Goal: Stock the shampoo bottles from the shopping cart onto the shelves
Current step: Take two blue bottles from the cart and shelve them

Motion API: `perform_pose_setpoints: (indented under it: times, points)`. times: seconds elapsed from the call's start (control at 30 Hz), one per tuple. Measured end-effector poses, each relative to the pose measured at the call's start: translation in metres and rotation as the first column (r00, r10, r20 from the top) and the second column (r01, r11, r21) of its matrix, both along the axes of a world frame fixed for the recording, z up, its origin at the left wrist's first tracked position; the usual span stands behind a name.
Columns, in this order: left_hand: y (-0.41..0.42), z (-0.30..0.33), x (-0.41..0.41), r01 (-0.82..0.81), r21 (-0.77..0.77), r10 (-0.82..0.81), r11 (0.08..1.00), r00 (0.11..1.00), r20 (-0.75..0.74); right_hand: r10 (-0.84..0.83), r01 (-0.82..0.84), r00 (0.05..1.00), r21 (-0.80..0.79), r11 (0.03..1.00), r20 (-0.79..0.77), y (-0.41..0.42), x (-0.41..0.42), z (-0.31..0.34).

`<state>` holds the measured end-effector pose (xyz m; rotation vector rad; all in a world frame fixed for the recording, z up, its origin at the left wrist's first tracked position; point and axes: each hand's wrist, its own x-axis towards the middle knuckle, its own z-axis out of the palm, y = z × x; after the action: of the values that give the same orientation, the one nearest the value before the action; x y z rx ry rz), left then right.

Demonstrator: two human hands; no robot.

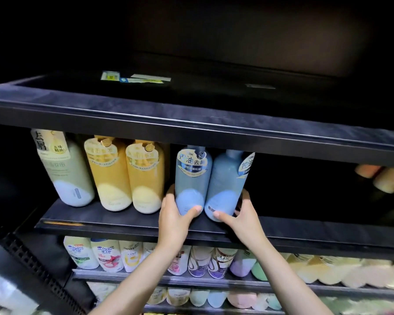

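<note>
Two blue shampoo bottles stand side by side on the dark middle shelf [123, 220]. My left hand [174, 214] grips the base of the left blue bottle [192, 176], thumb across its front. My right hand [241, 215] grips the base of the right blue bottle [225, 180], whose label faces right and whose barcode faces me. To their left on the same shelf stand two yellow bottles [127, 173] and a pale green bottle [66, 169]. The shopping cart is out of view.
The shelf right of the blue bottles is dark and bare up to a few peach bottles [384, 178] at the far right. The top shelf [191, 114] holds only paper tags. Lower shelves [191, 278] are packed with several assorted bottles.
</note>
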<state>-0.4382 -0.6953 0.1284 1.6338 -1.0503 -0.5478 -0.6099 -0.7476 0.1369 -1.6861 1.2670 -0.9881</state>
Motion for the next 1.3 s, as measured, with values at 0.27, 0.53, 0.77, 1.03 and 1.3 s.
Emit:
perform_pose_setpoints:
  times: [0.27, 0.53, 0.77, 1.03, 1.3]
  points:
    - [-0.037, 0.007, 0.007, 0.035, -0.064, -0.042, 0.997, 0.993, -0.113, -0.008, 0.012, 0.999, 0.088, 0.996, -0.047, -0.03, 0.019, 0.012]
    - [-0.053, 0.009, 0.008, 0.123, -0.226, -0.17, 0.966, 0.965, -0.201, -0.088, 0.081, 0.991, 0.073, 0.994, 0.1, -0.048, 0.036, 0.011]
    - [-0.059, 0.001, 0.011, 0.112, -0.243, -0.166, 0.963, 0.963, -0.213, -0.167, 0.165, 0.982, 0.034, 0.986, 0.091, -0.041, 0.032, 0.001]
    - [-0.065, -0.009, 0.014, 0.1, -0.219, -0.14, 0.971, 0.975, -0.173, -0.107, 0.114, 0.989, -0.061, 0.992, 0.097, -0.028, 0.016, 0.009]
    - [-0.061, -0.009, 0.01, 0.043, -0.211, -0.082, 0.977, 0.98, -0.179, -0.082, 0.081, 0.99, 0.016, 0.997, 0.113, -0.035, 0.025, 0.007]
